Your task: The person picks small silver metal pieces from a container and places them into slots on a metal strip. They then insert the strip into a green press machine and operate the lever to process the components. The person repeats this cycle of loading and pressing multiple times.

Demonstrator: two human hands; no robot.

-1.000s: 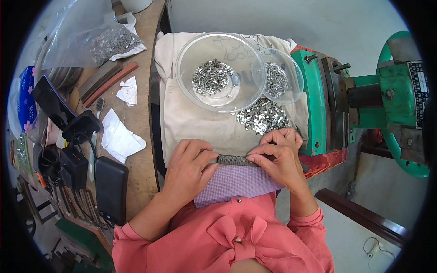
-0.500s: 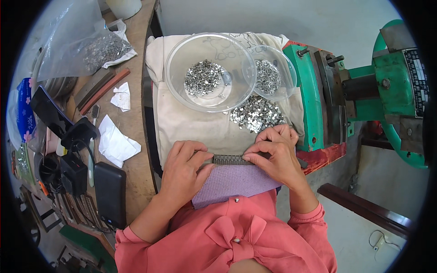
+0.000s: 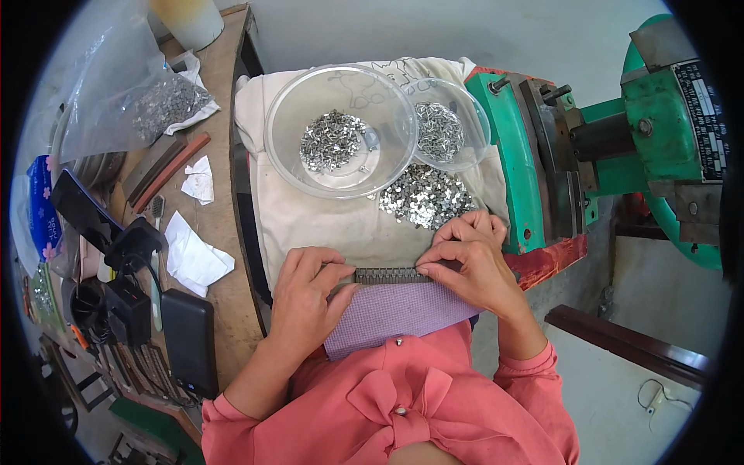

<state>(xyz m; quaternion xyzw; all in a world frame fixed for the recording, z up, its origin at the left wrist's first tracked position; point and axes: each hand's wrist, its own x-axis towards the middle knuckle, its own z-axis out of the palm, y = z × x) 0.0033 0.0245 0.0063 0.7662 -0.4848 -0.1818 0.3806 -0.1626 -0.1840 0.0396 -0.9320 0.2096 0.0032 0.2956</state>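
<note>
A short dark metal strip with a row of comb-like slots [image 3: 386, 275] lies crosswise at the near edge of the cloth. At its left end, my left hand [image 3: 308, 298] holds it with the fingers and thumb curled in. Its right end is pinched by my right hand [image 3: 470, 260], whose thumb and forefinger meet at the corner; the other fingers are bent. Just below the strip, a purple woven cloth [image 3: 387, 314] covers my lap. Beyond my right hand lies a loose heap of small shiny metal pieces [image 3: 428, 198] on the beige cloth [image 3: 310, 221].
A large clear tub [image 3: 271, 143] and a smaller clear bowl [image 3: 482, 128], both with small metal parts, stand beyond. On the right is a green machine [image 3: 515, 178]. The wooden bench [image 3: 232, 263] at left carries a black power bank [image 3: 191, 341], paper [image 3: 194, 252] and a plastic bag [image 3: 108, 85].
The whole view has shifted slightly. Both hands keep their hold on the strip's ends, and slightly more of its slotted face shows. The heap and bowls stay in place.
</note>
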